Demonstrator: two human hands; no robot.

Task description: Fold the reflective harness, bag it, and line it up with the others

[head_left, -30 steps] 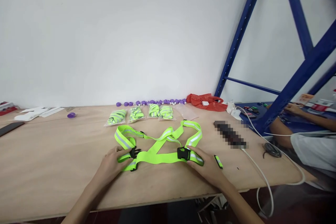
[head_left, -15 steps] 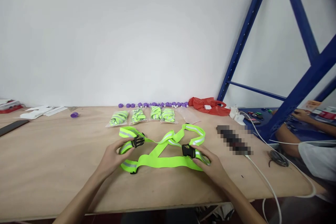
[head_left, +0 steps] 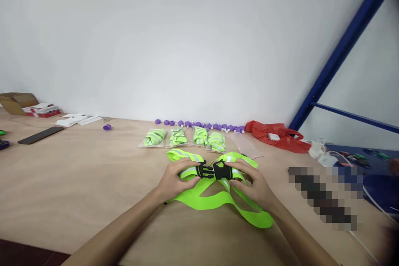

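A neon-yellow reflective strap harness [head_left: 202, 203] with silver stripes lies loosely looped on the table in front of me. My left hand [head_left: 177, 178] pinches the black pronged buckle half [head_left: 205, 170] at one strap end. Between the thumb and fingers of my right hand [head_left: 251, 181] is the black socket buckle half [head_left: 222, 171]. The prongs point at the socket, their tips at or very near its mouth; whether they touch I cannot tell. Behind the harness stand several bagged folded harnesses [head_left: 177, 137] in clear plastic.
Several small purple items [head_left: 202, 125] line the wall. A red plastic bag [head_left: 277, 135] and a clear empty bag [head_left: 245, 144] lie at the back right. A pixelated dark object [head_left: 324, 199] is at right, a blue frame [head_left: 343, 50] behind. Far left are a dark flat bar [head_left: 40, 134] and a cardboard box [head_left: 18, 103].
Both hands have brought the two buckle halves close together from well apart. The harness straps have shifted and folded with them. My view has turned left.
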